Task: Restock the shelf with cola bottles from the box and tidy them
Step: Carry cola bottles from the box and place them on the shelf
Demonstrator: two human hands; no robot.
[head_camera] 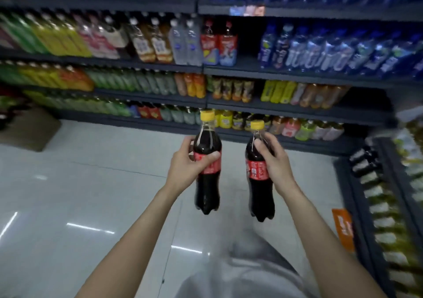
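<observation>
Centre frame, your left hand [186, 165] wraps its grip around one cola bottle [207, 167] at the label, and your right hand [273, 160] wraps its grip round a second cola bottle [258, 174], both upright above the floor [80, 194]. Behind, across the upper frame, stocked shelves [297, 112] run.

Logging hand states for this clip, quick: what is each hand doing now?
Left hand: fingers curled round the left cola bottle.
Right hand: fingers curled round the right cola bottle.
</observation>
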